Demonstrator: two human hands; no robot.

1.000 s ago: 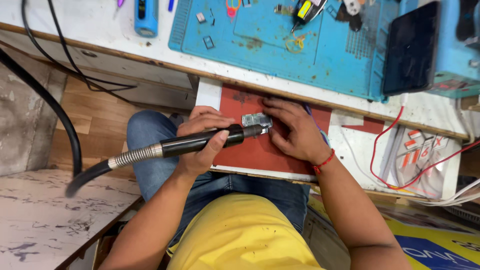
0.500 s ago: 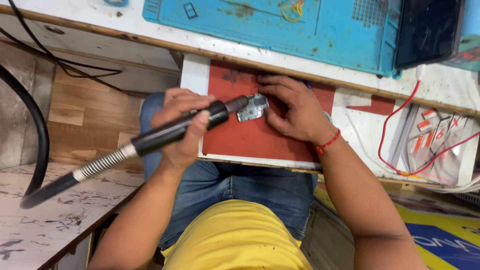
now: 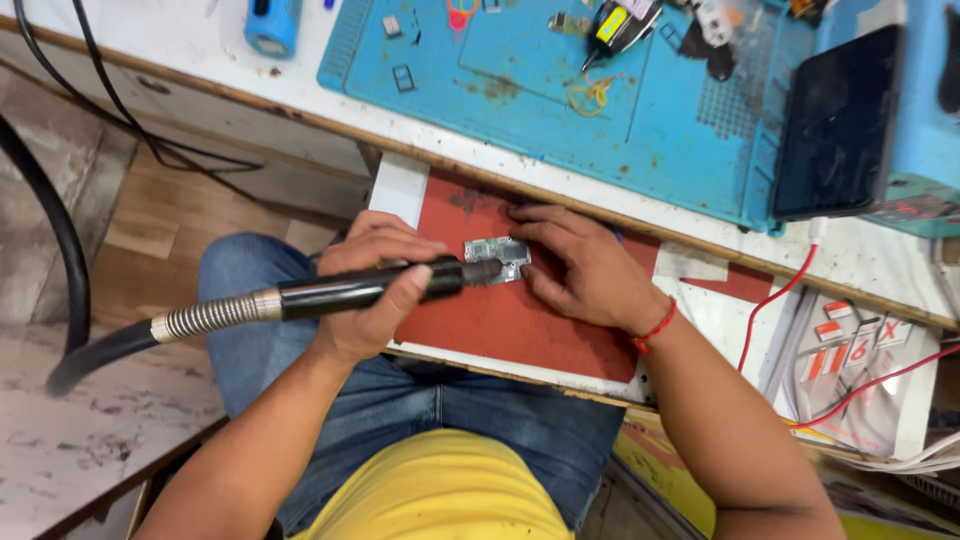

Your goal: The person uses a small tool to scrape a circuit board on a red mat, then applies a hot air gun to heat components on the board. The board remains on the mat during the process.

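My left hand [image 3: 372, 290] grips a black rotary tool handpiece [image 3: 375, 286] with a silver flexible shaft running off to the left. Its tip rests on a small silvery circuit board [image 3: 500, 257]. The board lies on a red mat [image 3: 520, 310] on a pull-out shelf below the bench edge. My right hand [image 3: 580, 270] lies flat on the mat with its fingers pressed on the board's right and top edges, holding it down. A red thread is tied around that wrist.
Above the shelf, a blue work mat [image 3: 620, 110] on the bench carries small parts and tools. A dark tablet [image 3: 838, 125] leans at the right. Red wires [image 3: 800, 290] trail over papers at the right. A thick black hose [image 3: 50, 230] curves at the left.
The view has shifted so the bench top shows more. Both hands stay on the tool and board, with the tool tip still at the board's left edge.
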